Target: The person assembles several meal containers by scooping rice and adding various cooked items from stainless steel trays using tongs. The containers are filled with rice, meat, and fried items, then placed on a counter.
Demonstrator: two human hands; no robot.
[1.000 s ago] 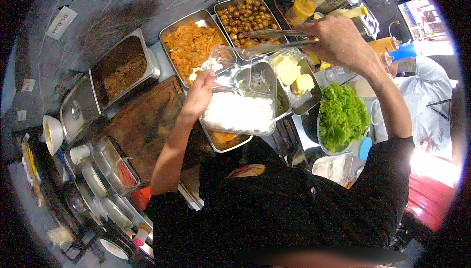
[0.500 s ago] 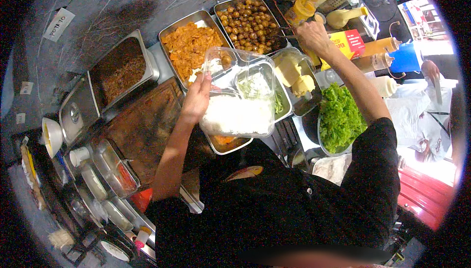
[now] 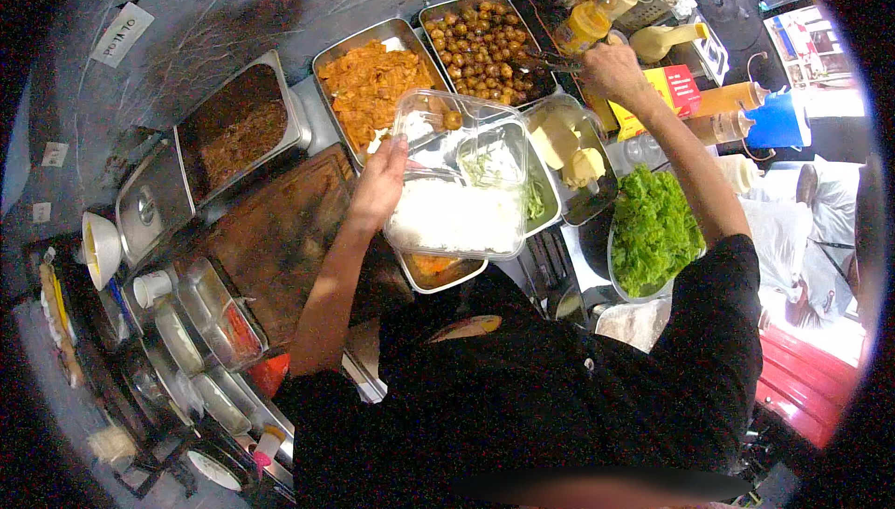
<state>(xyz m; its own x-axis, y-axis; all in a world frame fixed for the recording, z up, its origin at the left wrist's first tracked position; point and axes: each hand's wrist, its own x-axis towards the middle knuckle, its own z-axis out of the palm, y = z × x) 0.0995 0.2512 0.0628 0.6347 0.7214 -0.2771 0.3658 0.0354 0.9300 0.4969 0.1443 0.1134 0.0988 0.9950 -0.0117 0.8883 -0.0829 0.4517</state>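
The left hand grips the clear box of rice by its left edge, level over the near trays, while the right hand, closed on tongs, reaches the far tray.

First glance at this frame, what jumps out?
The clear plastic container, half filled with white rice, held at centre by the left hand. Behind it, steel trays of orange shredded food and brown balls, where the right hand works metal tongs. At right, a bowl of bright green lettuce.
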